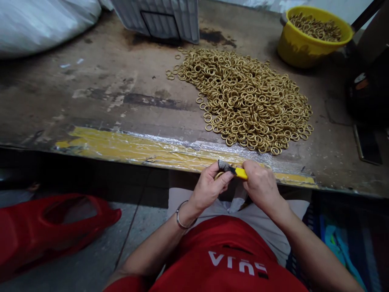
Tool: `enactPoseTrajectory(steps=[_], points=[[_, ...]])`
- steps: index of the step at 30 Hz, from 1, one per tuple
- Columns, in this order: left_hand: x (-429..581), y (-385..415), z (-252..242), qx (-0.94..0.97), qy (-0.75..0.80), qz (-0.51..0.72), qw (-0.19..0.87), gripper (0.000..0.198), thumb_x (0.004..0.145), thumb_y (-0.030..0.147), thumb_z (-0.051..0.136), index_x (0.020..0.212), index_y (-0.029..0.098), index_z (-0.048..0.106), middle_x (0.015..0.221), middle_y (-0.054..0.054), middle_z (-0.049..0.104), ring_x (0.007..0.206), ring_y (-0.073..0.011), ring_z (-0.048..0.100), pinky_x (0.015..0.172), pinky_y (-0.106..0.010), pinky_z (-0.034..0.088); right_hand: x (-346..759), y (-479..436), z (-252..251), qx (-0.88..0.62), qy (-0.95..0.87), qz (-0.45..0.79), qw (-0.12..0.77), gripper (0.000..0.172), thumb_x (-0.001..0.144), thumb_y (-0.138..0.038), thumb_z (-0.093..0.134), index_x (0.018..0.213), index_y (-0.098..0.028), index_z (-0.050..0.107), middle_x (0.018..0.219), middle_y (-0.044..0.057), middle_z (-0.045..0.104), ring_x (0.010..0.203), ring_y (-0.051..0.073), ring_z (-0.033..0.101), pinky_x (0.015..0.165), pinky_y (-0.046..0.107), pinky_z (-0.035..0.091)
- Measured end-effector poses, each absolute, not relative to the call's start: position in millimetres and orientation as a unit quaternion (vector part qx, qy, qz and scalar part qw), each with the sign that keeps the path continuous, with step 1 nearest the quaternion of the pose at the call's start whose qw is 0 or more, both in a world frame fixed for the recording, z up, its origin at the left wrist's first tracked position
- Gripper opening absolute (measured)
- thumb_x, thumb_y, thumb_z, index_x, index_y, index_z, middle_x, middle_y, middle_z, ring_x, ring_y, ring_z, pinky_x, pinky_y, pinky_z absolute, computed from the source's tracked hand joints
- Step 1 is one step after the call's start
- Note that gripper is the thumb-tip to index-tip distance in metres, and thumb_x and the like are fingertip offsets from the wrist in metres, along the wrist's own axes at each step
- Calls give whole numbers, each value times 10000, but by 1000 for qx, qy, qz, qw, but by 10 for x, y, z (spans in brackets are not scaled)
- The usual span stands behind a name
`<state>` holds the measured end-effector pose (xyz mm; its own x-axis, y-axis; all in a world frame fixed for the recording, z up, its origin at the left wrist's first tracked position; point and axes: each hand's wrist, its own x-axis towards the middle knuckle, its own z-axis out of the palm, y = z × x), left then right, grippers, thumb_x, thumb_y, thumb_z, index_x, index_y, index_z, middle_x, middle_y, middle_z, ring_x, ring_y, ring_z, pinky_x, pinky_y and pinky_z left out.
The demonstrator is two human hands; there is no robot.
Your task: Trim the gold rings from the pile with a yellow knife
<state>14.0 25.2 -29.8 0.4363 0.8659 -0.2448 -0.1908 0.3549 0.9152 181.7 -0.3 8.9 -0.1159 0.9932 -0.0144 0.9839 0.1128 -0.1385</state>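
Over my lap, at the table's front edge, my left hand [209, 187] pinches a small brass-coloured ring [218, 175]. A dark grey wrap covers one of its fingertips. My right hand [260, 182] is closed around the yellow handle of a tool [241, 173], which looks like a utility knife. The tool's dark front end meets the ring and the left fingers; its tip is hidden there. Just beyond the hands, a large heap of similar rings [249, 101] lies loose on the wooden table [146, 77].
A yellow tub [299, 46] of rings stands at the back right. A grey ribbed container [161, 18] and a white sack [42, 28] are at the back. Yellow tape [127, 147] lines the front edge. A phone [367, 144] lies right; a red plastic stool [27, 231] is lower left.
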Motion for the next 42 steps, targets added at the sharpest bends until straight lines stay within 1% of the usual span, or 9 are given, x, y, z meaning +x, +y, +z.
enactPoseTrajectory(steps=[6,9,13,16,21,25,31,35,42], points=[[1,218,-73,555,381,376,637,214,853,345,704,746,178,621,607,31,516,545,-98,435,540,-231,374,1760,208,119,-686,-719,101,-44,139,900,-118,527,965,-173,638,899,102,745,763,214,662,607,304,305],[-36,139,13,581,297,329,682,223,810,319,764,715,167,632,683,-11,577,618,-119,491,597,-250,419,1761,311,122,-705,-703,83,-51,143,921,-143,513,984,-166,639,895,108,742,739,213,656,597,309,298],[-40,114,-119,400,270,312,818,379,804,492,772,771,172,572,598,44,482,466,-60,353,420,-184,292,1716,469,90,-675,-735,46,38,164,906,-126,520,1017,-177,629,999,80,713,816,195,646,635,297,320],[-50,162,-236,329,276,340,837,440,762,520,804,777,175,532,582,58,469,441,-43,336,378,-146,228,1674,644,26,-668,-742,8,48,212,912,-100,497,1056,-178,631,1075,81,678,796,174,626,612,304,294],[-72,247,-247,276,267,350,855,353,806,450,758,900,170,564,605,31,567,413,-51,398,344,-129,253,1738,830,-50,-668,-744,-23,22,182,954,-136,465,973,-158,644,1019,95,662,726,172,588,592,328,255],[-26,300,-245,254,270,357,857,327,817,428,725,849,124,610,732,-58,671,464,-83,527,326,-141,297,1822,841,-57,-673,-737,-26,55,143,961,-227,521,980,-156,644,1001,90,665,760,189,592,612,319,275],[78,321,-225,241,328,342,847,309,783,377,794,795,129,610,643,20,586,433,-44,465,321,-119,273,1765,911,-75,-666,-746,6,34,139,937,-175,529,964,-161,665,990,92,688,700,175,579,589,316,249],[56,331,-215,250,367,349,825,318,761,379,801,764,117,620,692,-4,622,441,-38,470,327,-126,277,1886,937,-74,-674,-727,76,106,86,896,-214,601,869,-187,678,855,56,699,696,172,570,621,285,299],[80,339,-211,239,378,398,801,305,738,336,816,848,134,615,767,-17,691,465,-44,502,349,-125,305,2045,712,59,-640,-633,283,331,241,871,-365,593,722,-192,671,651,-7,606,597,129,499,607,264,359]])
